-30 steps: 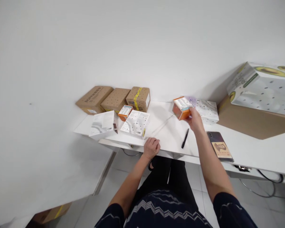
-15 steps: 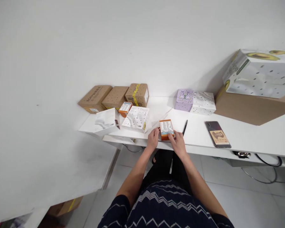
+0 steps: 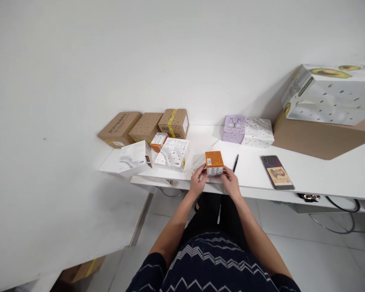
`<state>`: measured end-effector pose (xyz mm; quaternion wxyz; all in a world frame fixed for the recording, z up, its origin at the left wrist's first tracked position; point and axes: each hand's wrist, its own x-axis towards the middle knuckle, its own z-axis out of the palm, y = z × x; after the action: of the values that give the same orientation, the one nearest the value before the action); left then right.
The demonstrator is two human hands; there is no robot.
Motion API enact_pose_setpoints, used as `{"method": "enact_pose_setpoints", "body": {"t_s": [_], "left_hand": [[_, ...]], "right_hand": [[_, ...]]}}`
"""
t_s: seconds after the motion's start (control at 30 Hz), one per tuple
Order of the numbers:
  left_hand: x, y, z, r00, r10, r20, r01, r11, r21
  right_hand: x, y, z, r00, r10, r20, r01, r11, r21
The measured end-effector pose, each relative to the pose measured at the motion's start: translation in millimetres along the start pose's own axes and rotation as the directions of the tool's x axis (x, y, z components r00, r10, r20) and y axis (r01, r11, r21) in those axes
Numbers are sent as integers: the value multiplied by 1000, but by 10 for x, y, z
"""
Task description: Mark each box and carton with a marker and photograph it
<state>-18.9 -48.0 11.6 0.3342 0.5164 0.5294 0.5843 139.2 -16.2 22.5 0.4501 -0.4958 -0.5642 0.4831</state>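
Cartons [image 3: 145,126] at the far left: what's in them?

Three brown ones, closed, contents hidden. In front are a white box [image 3: 132,155], a small orange-and-white box [image 3: 159,142] and a spotted white box [image 3: 173,152]; contents unseen.

And the hands?

The left hand [image 3: 198,181], half curled, has the left side of the orange box [image 3: 214,159] by the table [image 3: 252,176]'s front edge. The right hand [image 3: 230,182], fingers bent, holds its right side. Whether the box rests there, I can't tell.

Which step?

A two-handed hold, I'd judge, perhaps for looking it over. The next move calls for even pressure from both sides.

Further right?

A pen [image 3: 235,163], a closed purple box [image 3: 233,129], another white box [image 3: 257,134], a phone [image 3: 276,172] and an avocado-printed carton [image 3: 325,97].
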Motion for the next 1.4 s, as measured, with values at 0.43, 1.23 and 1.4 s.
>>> {"method": "enact_pose_setpoints", "body": {"t_s": [0.43, 1.23, 1.4], "left_hand": [[147, 156, 31, 988, -146, -47, 143, 988, -61], [-1240, -1029, 508, 558, -506, 658, -532, 390, 751], [-1305, -1049, 596, 499, -584, 640, -597, 305, 742]], "right_hand": [[14, -312, 33, 998, -19, -57, 20, 1000, 18], [304, -205, -321, 986, 107, -124, -160, 474, -866], [393, -204, -333, 977, 201, -68, -149, 422, -894]]}}
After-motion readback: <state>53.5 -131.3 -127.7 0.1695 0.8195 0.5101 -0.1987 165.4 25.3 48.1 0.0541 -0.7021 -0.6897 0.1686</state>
